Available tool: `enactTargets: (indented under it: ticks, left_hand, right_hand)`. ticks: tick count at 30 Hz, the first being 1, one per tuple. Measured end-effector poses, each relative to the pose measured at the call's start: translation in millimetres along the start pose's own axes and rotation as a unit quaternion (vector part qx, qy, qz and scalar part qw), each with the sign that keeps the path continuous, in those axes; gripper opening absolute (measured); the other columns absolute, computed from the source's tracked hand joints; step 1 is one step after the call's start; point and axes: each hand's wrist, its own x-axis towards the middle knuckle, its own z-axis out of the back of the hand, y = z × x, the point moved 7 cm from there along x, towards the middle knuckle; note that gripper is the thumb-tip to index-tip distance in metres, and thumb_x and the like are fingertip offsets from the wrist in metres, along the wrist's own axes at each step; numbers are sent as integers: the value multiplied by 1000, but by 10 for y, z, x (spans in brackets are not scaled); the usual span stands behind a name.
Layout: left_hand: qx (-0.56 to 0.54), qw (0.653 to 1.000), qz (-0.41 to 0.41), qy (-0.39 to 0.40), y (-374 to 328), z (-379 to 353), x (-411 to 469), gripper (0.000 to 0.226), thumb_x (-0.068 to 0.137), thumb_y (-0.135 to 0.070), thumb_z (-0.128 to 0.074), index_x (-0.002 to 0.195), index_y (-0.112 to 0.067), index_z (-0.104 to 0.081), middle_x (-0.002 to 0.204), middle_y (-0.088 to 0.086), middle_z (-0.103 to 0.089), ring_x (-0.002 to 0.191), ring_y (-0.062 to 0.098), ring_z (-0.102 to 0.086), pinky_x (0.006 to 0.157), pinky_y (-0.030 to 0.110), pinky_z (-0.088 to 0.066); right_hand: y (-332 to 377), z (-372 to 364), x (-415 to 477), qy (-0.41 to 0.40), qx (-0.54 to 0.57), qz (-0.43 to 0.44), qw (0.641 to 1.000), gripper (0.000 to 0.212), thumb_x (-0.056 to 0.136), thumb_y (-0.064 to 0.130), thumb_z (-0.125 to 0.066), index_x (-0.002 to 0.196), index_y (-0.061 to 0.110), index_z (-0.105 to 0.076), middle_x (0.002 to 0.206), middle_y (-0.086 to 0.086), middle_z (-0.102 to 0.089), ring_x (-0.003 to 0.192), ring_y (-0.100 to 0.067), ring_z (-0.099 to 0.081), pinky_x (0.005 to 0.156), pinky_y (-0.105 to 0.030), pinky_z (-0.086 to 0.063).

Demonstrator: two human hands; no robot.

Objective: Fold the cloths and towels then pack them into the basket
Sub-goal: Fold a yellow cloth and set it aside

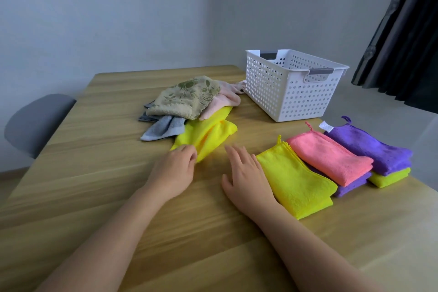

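Note:
My left hand pinches the near edge of a crumpled yellow cloth at the front of an unfolded pile. That pile also holds a beige leaf-patterned towel, a pale pink cloth and a light blue cloth. My right hand lies flat and open on the table, its outer edge against a folded yellow cloth. Further right sit a folded pink cloth on a purple one, then a folded purple cloth on a lime one. The white perforated basket stands behind them.
The wooden table ends close on the right, just past the folded stacks. A grey chair stands at the table's left side. A dark curtain hangs at the far right. Grey walls lie behind.

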Motion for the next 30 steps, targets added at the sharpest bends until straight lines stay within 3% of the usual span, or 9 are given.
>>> enactTargets:
  ticks: [2,4,6,9,14,18,22,27,30]
  left_hand:
    - [-131,989,-17,65,-100,131,-167,14,94,-15,-47,82,-22,-46,65,-11,-50,63,15,-48,61,34,-39]
    - [-238,958,-13,156,-203,204,-320,14,92,-20,-48,79,-24,-48,52,-11,-43,52,8,-34,53,27,-30]
    - [-283,941,10,184,-230,273,-370,14,86,-32,-48,80,-21,-53,53,-8,-45,52,11,-37,53,27,-31]
    - [-293,946,71,120,-74,324,-176,23,93,-30,-52,81,-11,-59,73,0,-67,74,23,-62,74,35,-48]
    - [-83,990,114,-28,290,313,520,10,87,-19,-57,98,-20,-57,107,2,-55,101,20,-53,80,31,-40]
    - [74,993,78,40,325,54,1046,54,88,-37,-54,138,-37,-34,151,5,-22,137,30,-21,106,51,-29]
    - [102,980,72,155,309,-293,1388,56,93,-51,-41,143,-52,-15,158,-2,13,143,33,15,107,71,-3]
    - [167,956,39,240,356,-550,1518,50,96,-54,-27,144,-42,-25,156,8,-18,141,32,-16,112,47,-15]
    - [168,958,55,224,475,-481,1578,45,95,-54,-28,137,-44,-35,149,7,-30,134,37,-27,108,50,-27]
  right_hand:
    - [-2,19,5,-1,11,-3,1000,74,87,20,-50,150,25,-13,159,-2,-11,147,-23,-5,118,-39,-11]
    - [20,4,-4,21,3,22,1000,68,87,17,-51,148,29,-23,159,2,-10,147,-23,-2,117,-41,-8]
    - [78,-8,-24,50,-9,53,997,50,87,15,-50,136,27,-43,153,5,-29,146,-18,-14,117,-40,-6]
    - [98,37,-48,56,9,41,998,43,84,14,-51,126,25,-50,134,6,-50,131,-14,-40,117,-35,-4]
    - [103,90,-62,24,-51,33,998,41,83,14,-51,122,23,-50,126,5,-54,125,-15,-46,117,-37,2]
    - [74,52,-25,29,-52,28,998,40,83,19,-50,123,26,-46,127,7,-51,128,-13,-41,117,-38,-1]
    - [40,7,9,41,-44,22,998,45,84,24,-52,127,27,-43,136,9,-44,135,-12,-33,117,-39,2]
    - [-13,-71,27,45,-39,19,998,45,86,28,-53,130,29,-40,142,13,-39,139,-10,-26,116,-39,4]
    - [-27,-85,25,49,-39,17,998,45,87,30,-53,130,30,-39,143,13,-38,140,-10,-24,116,-40,5]
